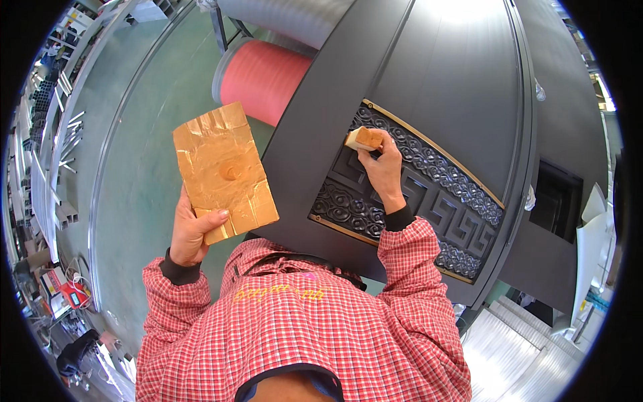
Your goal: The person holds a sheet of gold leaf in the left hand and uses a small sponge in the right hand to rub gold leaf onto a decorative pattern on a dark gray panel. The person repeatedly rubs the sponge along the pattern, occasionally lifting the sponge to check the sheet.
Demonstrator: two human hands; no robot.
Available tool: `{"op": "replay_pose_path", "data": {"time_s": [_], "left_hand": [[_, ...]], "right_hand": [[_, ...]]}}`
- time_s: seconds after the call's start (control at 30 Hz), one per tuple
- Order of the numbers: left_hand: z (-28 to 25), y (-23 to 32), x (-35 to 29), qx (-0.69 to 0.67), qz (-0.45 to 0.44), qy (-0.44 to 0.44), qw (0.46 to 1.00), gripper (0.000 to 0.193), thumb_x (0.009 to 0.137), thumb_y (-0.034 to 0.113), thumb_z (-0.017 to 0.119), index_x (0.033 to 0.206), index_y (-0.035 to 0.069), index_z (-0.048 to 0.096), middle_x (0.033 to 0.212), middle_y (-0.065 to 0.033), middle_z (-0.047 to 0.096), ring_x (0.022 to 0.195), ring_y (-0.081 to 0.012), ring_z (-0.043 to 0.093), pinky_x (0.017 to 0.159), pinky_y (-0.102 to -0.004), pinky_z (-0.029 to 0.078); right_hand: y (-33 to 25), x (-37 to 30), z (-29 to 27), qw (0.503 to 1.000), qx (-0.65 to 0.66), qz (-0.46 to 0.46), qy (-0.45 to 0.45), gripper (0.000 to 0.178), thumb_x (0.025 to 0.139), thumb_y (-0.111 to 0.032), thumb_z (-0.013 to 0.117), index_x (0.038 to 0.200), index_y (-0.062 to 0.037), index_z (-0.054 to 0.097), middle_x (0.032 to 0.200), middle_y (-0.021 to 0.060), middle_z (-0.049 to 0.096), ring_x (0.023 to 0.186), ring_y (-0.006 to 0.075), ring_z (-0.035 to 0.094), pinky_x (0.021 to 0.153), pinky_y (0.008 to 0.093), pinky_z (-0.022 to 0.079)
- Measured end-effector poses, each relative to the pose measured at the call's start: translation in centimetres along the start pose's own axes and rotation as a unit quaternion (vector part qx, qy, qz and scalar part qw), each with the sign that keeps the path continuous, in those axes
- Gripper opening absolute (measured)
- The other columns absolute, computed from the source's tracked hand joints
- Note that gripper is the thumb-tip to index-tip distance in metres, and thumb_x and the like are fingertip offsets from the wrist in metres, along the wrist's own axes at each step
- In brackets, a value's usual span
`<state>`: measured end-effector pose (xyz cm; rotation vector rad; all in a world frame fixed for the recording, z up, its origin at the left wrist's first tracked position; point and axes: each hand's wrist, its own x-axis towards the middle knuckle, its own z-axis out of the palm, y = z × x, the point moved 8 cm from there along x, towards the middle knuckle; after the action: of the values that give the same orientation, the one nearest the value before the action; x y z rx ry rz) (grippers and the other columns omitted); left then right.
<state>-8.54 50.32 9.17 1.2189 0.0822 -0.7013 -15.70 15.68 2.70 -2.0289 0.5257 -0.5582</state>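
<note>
My left hand [189, 231] grips a flat gold-coated piece of board [218, 151] by its near edge, thumb on top. A wet-looking orange-gold smear lies at the board's middle, and its far end is creased. My right hand [384, 173] pinches a small pale sponge block [366, 139] with gold-brown colour on its face. The sponge is at the left end of a dark carved panel [429, 201], close to the gold trim strip [439, 149]; whether it touches the panel is hard to tell. Raised scrolls and a square key pattern cover the panel, which sits in a large dark door [455, 74].
Behind the door's left edge stand a pink roll [264, 79] and a roll of clear wrap [288, 17]. Another dark panel with a square opening [556, 201] lies at right. Silvery ribbed sheets [509, 345] are at lower right. Metal profiles [60, 154] line the far left beside the green floor [140, 167].
</note>
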Motion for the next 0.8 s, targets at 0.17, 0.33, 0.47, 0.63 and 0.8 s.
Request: {"op": "replay_pose_path", "data": {"time_s": [0.17, 0.33, 0.47, 0.63, 0.8], "left_hand": [[0.0, 0.0, -0.1, -0.005, 0.000, 0.005, 1.000, 0.075, 0.075, -0.010, 0.067, 0.139, 0.005, 0.032, 0.130, -0.0119, 0.053, 0.119, -0.0252, 0.056, 0.100, -0.0396, 0.048], [-0.1, 0.0, -0.2, -0.006, 0.001, 0.004, 1.000, 0.074, 0.075, -0.010, 0.066, 0.139, 0.005, 0.032, 0.130, -0.0127, 0.053, 0.118, -0.0257, 0.057, 0.099, -0.0398, 0.048], [-0.1, 0.1, -0.2, -0.007, 0.007, 0.007, 1.000, 0.074, 0.075, -0.010, 0.066, 0.139, 0.004, 0.032, 0.130, -0.0129, 0.053, 0.118, -0.0257, 0.057, 0.099, -0.0398, 0.049], [-0.3, 0.1, -0.1, -0.006, 0.011, 0.008, 1.000, 0.074, 0.075, -0.010, 0.066, 0.139, 0.004, 0.031, 0.130, -0.0129, 0.053, 0.118, -0.0257, 0.057, 0.099, -0.0398, 0.049], [0.0, 0.4, 0.0, -0.002, 0.009, 0.002, 1.000, 0.074, 0.075, -0.009, 0.066, 0.139, 0.004, 0.031, 0.130, -0.0131, 0.053, 0.118, -0.0259, 0.056, 0.099, -0.0398, 0.048]], "right_hand": [[-0.5, 0.2, 0.1, 1.000, -0.018, -0.007, -0.003, 0.034, 0.073, -0.001, 0.070, 0.106, -0.0050, 0.061, 0.094, 0.0111, 0.063, 0.087, 0.0238, 0.063, 0.079, 0.0328, 0.052], [-1.6, 0.4, 0.1, 0.997, -0.055, -0.046, -0.019, 0.036, 0.072, 0.000, 0.070, 0.106, -0.0048, 0.061, 0.093, 0.0109, 0.064, 0.088, 0.0249, 0.063, 0.081, 0.0336, 0.052], [-0.9, 0.1, -0.2, 0.999, 0.000, 0.009, -0.050, 0.035, 0.072, -0.001, 0.069, 0.107, -0.0030, 0.061, 0.095, 0.0118, 0.065, 0.089, 0.0245, 0.064, 0.083, 0.0335, 0.052], [0.0, 0.2, -0.7, 0.999, 0.015, 0.028, -0.019, 0.035, 0.074, -0.002, 0.069, 0.107, -0.0017, 0.060, 0.096, 0.0122, 0.065, 0.092, 0.0245, 0.066, 0.085, 0.0328, 0.052], [-0.1, 0.7, -0.3, 0.999, -0.021, 0.015, -0.026, 0.037, 0.073, -0.003, 0.070, 0.108, -0.0022, 0.060, 0.095, 0.0123, 0.065, 0.088, 0.0241, 0.065, 0.082, 0.0332, 0.052]]}}
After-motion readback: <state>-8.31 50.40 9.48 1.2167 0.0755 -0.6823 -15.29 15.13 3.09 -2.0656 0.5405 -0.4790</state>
